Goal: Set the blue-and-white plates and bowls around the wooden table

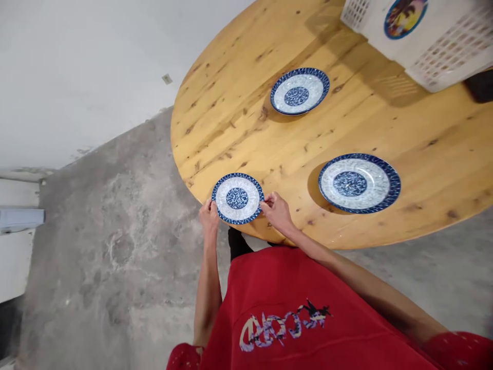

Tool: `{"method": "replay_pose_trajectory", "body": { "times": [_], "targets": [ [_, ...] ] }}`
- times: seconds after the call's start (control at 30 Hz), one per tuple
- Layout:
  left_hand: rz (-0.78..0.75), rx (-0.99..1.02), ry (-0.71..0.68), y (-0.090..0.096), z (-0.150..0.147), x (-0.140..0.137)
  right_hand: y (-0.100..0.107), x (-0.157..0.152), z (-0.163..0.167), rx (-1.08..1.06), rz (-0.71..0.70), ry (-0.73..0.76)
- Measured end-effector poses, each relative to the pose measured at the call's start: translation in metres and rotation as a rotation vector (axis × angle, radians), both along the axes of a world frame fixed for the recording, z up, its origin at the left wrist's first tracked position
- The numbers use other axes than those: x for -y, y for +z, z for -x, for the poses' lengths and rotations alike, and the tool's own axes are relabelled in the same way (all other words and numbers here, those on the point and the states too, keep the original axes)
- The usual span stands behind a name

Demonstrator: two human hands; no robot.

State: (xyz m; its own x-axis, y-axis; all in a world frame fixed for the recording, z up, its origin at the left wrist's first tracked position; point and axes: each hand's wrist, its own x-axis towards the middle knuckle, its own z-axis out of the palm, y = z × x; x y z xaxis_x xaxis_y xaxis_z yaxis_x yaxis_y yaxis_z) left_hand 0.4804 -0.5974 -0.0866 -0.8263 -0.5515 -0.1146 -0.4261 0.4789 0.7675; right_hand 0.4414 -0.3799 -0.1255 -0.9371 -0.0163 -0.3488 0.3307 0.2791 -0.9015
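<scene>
Between my two hands is a round blue-and-white plate (238, 198) with a dark blue patterned rim, held at the near left edge of the wooden table. My left hand (209, 213) pinches its left rim, just past the table's edge. On the opposite side, my right hand (276, 209) grips the right rim between thumb and fingers. A second matching plate (349, 184) lies on the table to the right of my right hand. Farther back rests a third plate (296, 96) of the same pattern.
The round wooden table (239, 133) curves along its left and near sides. A white plastic basket (408, 51) with an oval sticker stands at the far right, with a black object (480, 86) beside it. Grey concrete floor (127, 241) and a white wall (84, 67) lie to the left.
</scene>
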Motion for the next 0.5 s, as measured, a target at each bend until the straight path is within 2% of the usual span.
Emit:
{"method": "replay_pose_trajectory", "body": {
  "times": [0.1, 0.27, 0.4, 0.5],
  "targets": [
    [-0.025, -0.008, -0.115, -0.008, 0.039, 0.025, -0.008, 0.021, 0.008, 0.043, 0.014, -0.117],
    [-0.035, 0.036, -0.291, -0.017, 0.098, 0.058, -0.010, 0.059, 0.022, 0.131, 0.046, -0.318],
    [-0.077, 0.038, -0.393, -0.028, 0.130, 0.078, -0.009, 0.084, 0.029, 0.139, -0.002, -0.443],
    [-0.105, 0.003, -0.463, -0.037, 0.148, 0.089, -0.007, 0.097, 0.033, 0.138, -0.064, -0.457]
  ]
}}
